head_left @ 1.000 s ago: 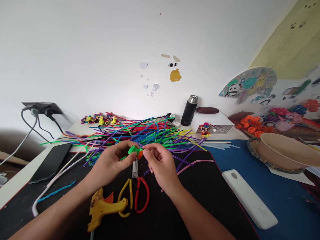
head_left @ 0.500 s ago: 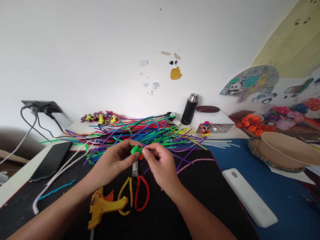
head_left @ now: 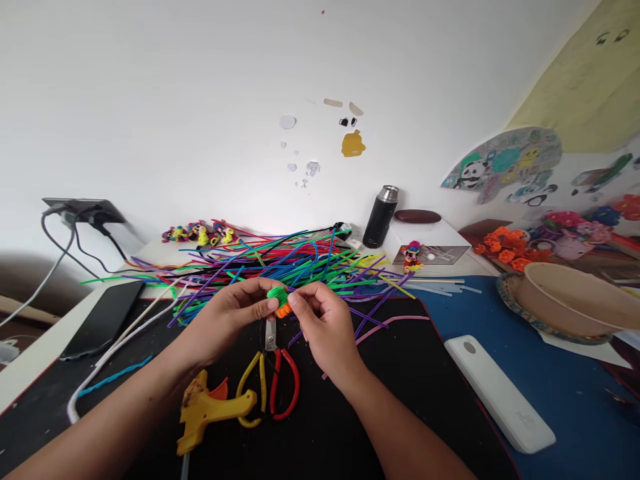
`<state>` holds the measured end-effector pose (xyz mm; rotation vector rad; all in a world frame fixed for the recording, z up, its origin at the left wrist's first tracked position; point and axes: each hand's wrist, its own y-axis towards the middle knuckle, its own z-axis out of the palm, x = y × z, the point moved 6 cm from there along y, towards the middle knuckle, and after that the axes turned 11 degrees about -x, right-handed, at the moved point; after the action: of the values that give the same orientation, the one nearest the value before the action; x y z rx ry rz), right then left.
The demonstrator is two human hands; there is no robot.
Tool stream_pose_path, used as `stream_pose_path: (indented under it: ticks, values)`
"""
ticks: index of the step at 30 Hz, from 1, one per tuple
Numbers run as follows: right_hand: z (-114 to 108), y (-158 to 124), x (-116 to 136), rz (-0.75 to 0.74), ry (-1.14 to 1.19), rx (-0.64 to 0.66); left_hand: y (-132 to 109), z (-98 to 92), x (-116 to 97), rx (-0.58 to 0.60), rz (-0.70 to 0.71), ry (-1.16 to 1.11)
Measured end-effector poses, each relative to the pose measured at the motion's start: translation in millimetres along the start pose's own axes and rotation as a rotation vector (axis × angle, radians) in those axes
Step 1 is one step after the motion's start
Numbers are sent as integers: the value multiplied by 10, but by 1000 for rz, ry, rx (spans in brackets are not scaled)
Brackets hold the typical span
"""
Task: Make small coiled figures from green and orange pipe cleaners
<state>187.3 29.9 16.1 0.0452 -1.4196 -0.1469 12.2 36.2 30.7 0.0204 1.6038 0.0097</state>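
Head view: left hand [head_left: 235,317] and right hand [head_left: 325,327] both pinch a small green-and-orange twisted piece [head_left: 279,300], fingertips closed on it. Held above scissors [head_left: 273,373]; glue gun [head_left: 207,413] just beside.

Left hand [head_left: 235,320] and right hand [head_left: 325,327] pinching a small green-and-orange pipe-cleaner piece [head_left: 278,300] between them, pile of coloured pipe cleaners [head_left: 300,263] at its 12 o'clock, yellow-and-red scissors [head_left: 273,380] at 6 o'clock, yellow glue gun [head_left: 210,413] at 7 o'clock, black flask [head_left: 380,217] at 1 o'clock, black tabletop [head_left: 400,373]

The scissors [head_left: 273,373] lie right of the glue gun [head_left: 210,410], before the pipe-cleaner pile [head_left: 280,267].
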Motion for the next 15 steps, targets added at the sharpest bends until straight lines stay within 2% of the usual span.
stream_pose_path:
  ticks: [5,15]
  values:
    - [3,14,-27,57,81,13,12,5,67,-29,-82,-111]
    - [27,35,-13,119,207,25,-14,74,128,-9,-192,-249]
